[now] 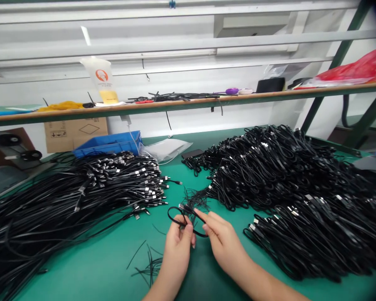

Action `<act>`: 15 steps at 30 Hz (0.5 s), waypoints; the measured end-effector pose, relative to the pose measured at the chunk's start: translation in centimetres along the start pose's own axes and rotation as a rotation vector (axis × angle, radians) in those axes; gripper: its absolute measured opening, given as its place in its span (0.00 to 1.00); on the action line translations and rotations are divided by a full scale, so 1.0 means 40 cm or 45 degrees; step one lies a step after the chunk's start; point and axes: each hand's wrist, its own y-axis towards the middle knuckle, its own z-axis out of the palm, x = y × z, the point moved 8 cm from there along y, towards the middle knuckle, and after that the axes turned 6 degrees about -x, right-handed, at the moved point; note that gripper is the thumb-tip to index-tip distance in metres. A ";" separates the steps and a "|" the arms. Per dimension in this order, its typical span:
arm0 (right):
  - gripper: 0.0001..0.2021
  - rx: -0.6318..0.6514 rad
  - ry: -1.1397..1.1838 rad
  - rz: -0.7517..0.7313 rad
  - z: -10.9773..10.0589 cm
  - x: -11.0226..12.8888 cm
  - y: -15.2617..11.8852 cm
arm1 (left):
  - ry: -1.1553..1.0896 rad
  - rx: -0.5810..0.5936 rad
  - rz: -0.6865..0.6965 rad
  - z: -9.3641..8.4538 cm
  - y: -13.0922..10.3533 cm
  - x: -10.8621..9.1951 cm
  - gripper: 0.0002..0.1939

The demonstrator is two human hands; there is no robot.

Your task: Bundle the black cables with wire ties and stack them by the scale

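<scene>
A black USB cable [188, 208], bent into a loop, is held between my two hands near the middle of the bench. My left hand [179, 242] pinches it between thumb and fingers at the lower side of the loop. Closed on another stretch of the same cable is my right hand [223, 238], its index finger stretched along it near the silver connector. Just beyond my fingers lies a small heap of thin black ties [198, 197]. More loose ties [150, 265] are scattered left of my left wrist.
Long straight cables [113, 184] fill the left side, connectors towards the middle. Coiled cables [263, 167] are heaped at right, with bundled ones [313, 238] in front. Behind stand a blue tray [109, 144] and a white plastic bag [167, 148]. A shelf [175, 106] crosses above, carrying a cup [100, 79].
</scene>
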 end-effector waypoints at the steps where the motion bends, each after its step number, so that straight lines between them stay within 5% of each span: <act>1: 0.20 -0.015 0.013 -0.001 -0.003 0.001 0.000 | 0.009 0.003 0.006 0.000 -0.001 -0.001 0.24; 6: 0.13 -0.181 0.180 0.098 -0.025 -0.012 -0.006 | -0.059 -0.067 0.056 -0.013 -0.001 -0.016 0.23; 15: 0.08 -0.193 0.084 -0.110 -0.024 0.037 -0.015 | -0.078 -0.067 0.057 -0.020 -0.005 -0.024 0.20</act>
